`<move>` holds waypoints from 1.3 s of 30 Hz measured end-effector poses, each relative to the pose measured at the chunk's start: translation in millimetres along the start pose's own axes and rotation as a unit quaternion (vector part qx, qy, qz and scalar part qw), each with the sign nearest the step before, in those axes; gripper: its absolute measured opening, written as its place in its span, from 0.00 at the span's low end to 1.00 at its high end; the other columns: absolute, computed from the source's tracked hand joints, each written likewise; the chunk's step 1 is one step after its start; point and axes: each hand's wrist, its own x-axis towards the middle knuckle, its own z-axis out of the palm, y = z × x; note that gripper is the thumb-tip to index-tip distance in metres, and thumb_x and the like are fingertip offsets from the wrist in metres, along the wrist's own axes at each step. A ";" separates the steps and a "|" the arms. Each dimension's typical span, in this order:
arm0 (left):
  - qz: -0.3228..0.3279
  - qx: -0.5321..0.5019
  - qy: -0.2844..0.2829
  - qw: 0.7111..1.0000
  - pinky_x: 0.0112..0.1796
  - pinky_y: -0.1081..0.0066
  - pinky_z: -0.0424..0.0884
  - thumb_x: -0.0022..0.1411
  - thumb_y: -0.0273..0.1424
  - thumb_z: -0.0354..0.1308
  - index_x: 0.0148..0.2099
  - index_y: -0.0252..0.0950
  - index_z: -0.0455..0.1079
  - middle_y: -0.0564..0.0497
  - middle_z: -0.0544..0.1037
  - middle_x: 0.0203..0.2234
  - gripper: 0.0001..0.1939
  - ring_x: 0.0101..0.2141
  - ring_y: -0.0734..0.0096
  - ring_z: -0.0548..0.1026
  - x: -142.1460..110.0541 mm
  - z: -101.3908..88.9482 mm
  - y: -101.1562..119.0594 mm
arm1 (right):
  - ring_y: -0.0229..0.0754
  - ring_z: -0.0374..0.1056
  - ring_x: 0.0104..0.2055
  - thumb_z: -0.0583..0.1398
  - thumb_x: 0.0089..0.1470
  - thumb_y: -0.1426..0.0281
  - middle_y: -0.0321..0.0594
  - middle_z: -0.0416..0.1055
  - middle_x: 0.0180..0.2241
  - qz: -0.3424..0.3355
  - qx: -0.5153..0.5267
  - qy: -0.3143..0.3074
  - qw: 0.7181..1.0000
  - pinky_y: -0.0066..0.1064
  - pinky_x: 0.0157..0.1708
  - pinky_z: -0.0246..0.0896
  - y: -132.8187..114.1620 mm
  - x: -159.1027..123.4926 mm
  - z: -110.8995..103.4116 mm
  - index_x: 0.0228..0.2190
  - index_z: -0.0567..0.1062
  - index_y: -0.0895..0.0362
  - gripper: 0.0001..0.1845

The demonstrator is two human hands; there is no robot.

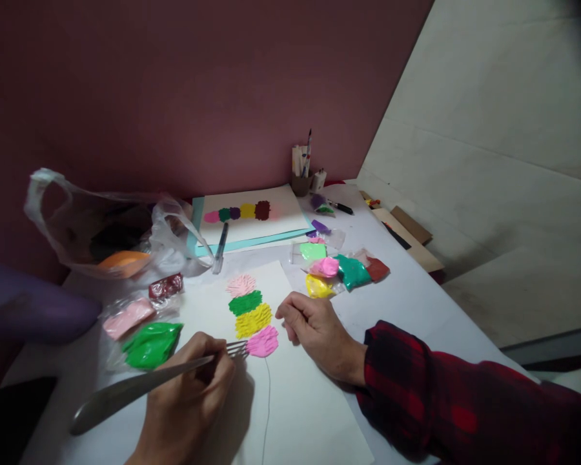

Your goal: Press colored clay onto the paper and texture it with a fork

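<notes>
My left hand (188,387) is closed around a metal fork (140,385), whose tines touch the left edge of a pink clay patch (263,342). That patch is lowest in a column on the white paper (310,413), below yellow (253,320), green (245,303) and pale pink (241,285) clay patches with ridged surfaces. A thin drawn line (267,407) runs down from the pink one. My right hand (322,332) rests at the paper's right side with its fingers curled in, and nothing shows in them.
Bagged clay lies on both sides: green (153,345) and pink (130,319) left, teal (352,272) and yellow (318,286) right. Behind are a plastic bag (77,245), a sheet with coloured patches (281,206), a marker (221,248) and a pen cup (301,186) near the wall.
</notes>
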 end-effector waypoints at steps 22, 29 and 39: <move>-0.068 -0.098 0.031 0.992 0.16 0.86 0.68 0.56 0.25 0.56 0.29 0.37 0.68 0.59 0.72 0.16 0.04 0.15 0.80 0.72 1.0 3.9 10.7 | 0.34 0.61 0.21 0.52 0.64 0.67 0.31 0.63 0.17 0.007 0.000 -0.001 1.000 0.27 0.25 0.54 -0.3 -0.3 1.1 0.28 0.70 0.57 0.14; -0.062 -0.111 -0.006 0.992 0.15 0.83 0.66 0.59 0.28 0.55 0.30 0.37 0.67 0.59 0.70 0.16 0.05 0.14 0.79 0.70 3.8 6.2 8.7 | 0.34 0.61 0.21 0.52 0.63 0.67 0.30 0.63 0.17 0.008 -0.004 0.000 1.000 0.28 0.25 0.54 -1.1 -0.5 1.5 0.28 0.70 0.57 0.13; -0.029 -0.059 0.006 0.998 0.17 0.83 0.68 0.58 0.26 0.57 0.30 0.38 0.68 0.60 0.72 0.19 0.04 0.15 0.80 0.71 -1.5 4.6 -2.0 | 0.34 0.62 0.22 0.52 0.63 0.67 0.30 0.63 0.16 0.005 -0.006 0.004 1.000 0.28 0.25 0.53 0.0 -0.6 0.8 0.27 0.70 0.57 0.13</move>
